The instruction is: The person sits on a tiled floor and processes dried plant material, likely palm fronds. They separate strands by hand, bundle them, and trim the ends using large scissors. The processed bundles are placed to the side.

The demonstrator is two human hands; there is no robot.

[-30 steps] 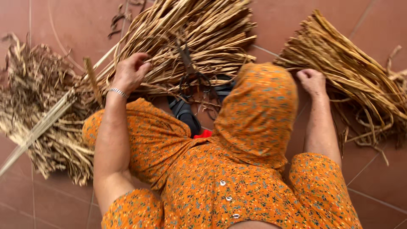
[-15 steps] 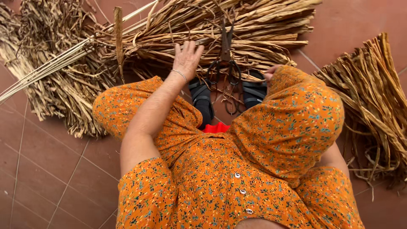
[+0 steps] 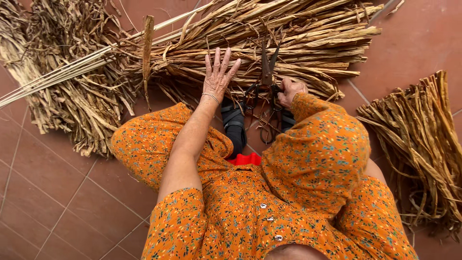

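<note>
A floor (image 3: 62, 202) of reddish-brown tiles with pale joints is carrying everything here. A big bundle of dried leaves (image 3: 298, 43) is lying across the top of it, tips pointing right. A looser heap of dried leaves (image 3: 72, 96) is sprawling at the left, with a few long pale stalks (image 3: 72, 72) slanting over it. Another pile of dried strips (image 3: 423, 144) is lying at the right, well apart from the big bundle. Old dark scissors (image 3: 265, 91) are resting against the big bundle's near edge.
</note>
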